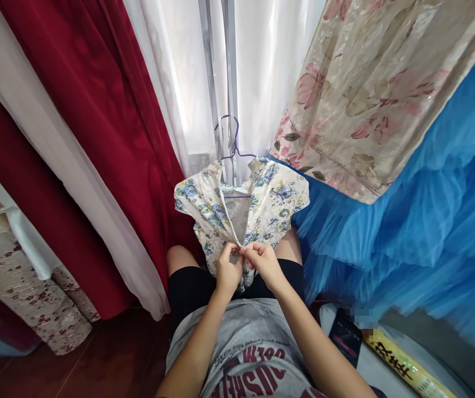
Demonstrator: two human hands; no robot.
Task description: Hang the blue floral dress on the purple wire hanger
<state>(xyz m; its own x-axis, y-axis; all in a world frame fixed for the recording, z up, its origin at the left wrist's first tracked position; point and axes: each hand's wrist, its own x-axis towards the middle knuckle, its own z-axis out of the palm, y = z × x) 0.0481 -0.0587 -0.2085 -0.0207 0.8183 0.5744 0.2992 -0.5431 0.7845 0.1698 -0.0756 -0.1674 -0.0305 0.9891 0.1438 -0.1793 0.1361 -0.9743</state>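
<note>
A white floral dress with blue flowers and short sleeves hangs on a thin purple hanger in front of my lap. Its front is parted in a V from the collar down to my fingers. At the foot of that V, my left hand pinches one front edge of the dress. Close against it, my right hand pinches the fabric at the same spot, fingertips nearly touching the left ones. Whether a button or zipper pull lies between the fingers is too small to tell. The lower part of the dress is hidden behind my hands.
A metal stand rises behind the hanger before a white curtain. Red drapes hang at left. A beige floral garment and blue ruffled tulle hang at right. A phone and yellow package lie at lower right.
</note>
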